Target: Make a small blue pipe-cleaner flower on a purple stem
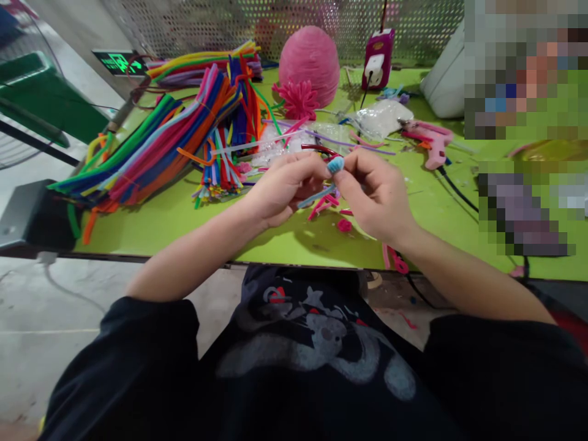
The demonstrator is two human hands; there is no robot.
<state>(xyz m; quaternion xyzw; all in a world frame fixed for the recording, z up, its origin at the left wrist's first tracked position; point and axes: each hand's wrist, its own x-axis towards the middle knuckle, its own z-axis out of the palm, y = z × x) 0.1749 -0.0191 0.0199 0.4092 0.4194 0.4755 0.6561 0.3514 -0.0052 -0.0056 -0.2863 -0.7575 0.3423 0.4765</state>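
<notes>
Over the green table (151, 226), near its front edge: left hand (280, 193) and right hand (374, 196) raised together, fingertips of both pinched shut on a light-blue pipe cleaner (334, 165) (coiled at the top, tail trailing down between the palms). Just below, pink pipe-cleaner pieces (324, 207). Far left, heaped multicoloured pipe cleaners (174, 138); behind, pink ball (309, 61); right, pink glue gun (434, 144).
</notes>
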